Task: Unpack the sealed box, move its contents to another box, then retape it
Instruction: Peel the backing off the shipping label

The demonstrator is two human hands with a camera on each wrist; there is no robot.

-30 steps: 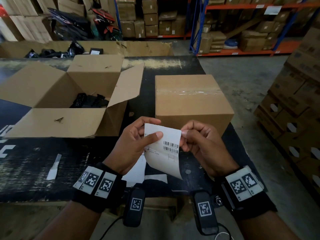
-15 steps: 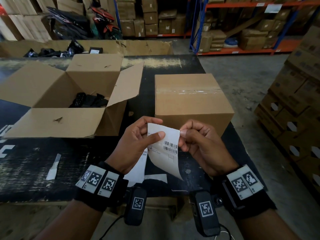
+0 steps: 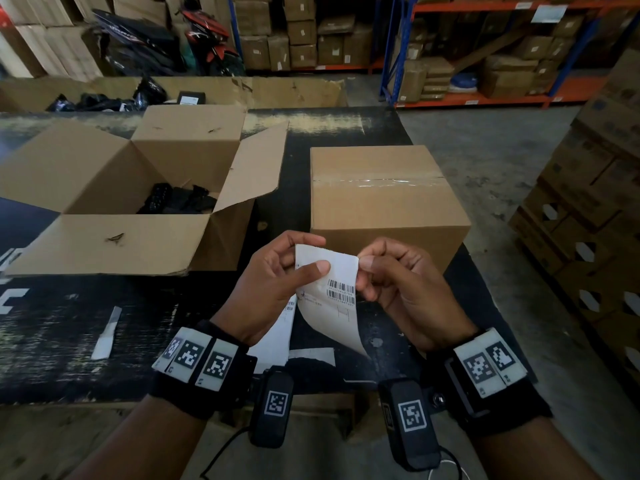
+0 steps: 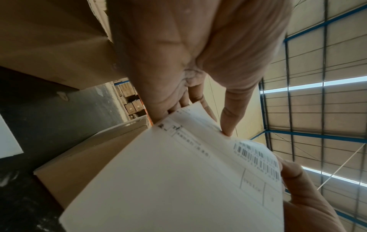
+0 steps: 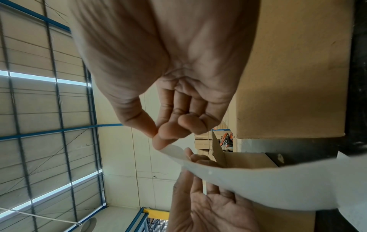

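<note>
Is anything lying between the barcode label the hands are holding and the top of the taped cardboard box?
Nothing visible does. The left hand and right hand pinch the white barcode label in the air, in front of the closed brown cardboard box; its taped top is bare.

- A dark, scuffed table (image 3: 86, 323) with worn pale marks carries everything.
- Open box (image 3: 114, 202) at 10 o'clock, its four flaps spread; black items (image 3: 176, 202) lie inside it.
- Taped box (image 3: 384, 199) at 1 o'clock, shut, standing apart from the open box with bare table between them.
- White strip (image 3: 107, 332) at 8 o'clock, lying flat near the front edge.
- White sheets (image 3: 277, 341) at 6 o'clock, flat on the table near the front edge.
- A long low carton (image 3: 277, 91) runs along the far edge at 12 o'clock; whether it rests on the table cannot be told.
</note>
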